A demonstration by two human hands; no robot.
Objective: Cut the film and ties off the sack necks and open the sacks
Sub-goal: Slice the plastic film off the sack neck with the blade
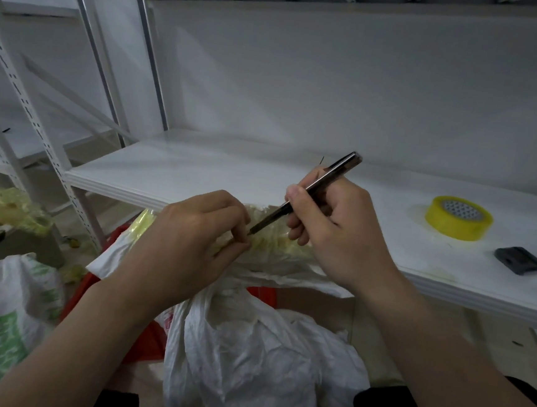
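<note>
Knife (338,171) tip at the film (273,240) on the sack (248,347) neck.
The neck sits just below the shelf (165,175) edge, half hidden by both hands: left hand (189,245) pinches the film, right hand (333,228) grips the knife. Tape roll (453,227) lies on the shelf; another sack (1,310) stands left.

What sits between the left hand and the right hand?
Head view: the film-wrapped sack neck fills the gap, and the knife held by the right hand crosses it, tip near the left hand.
</note>
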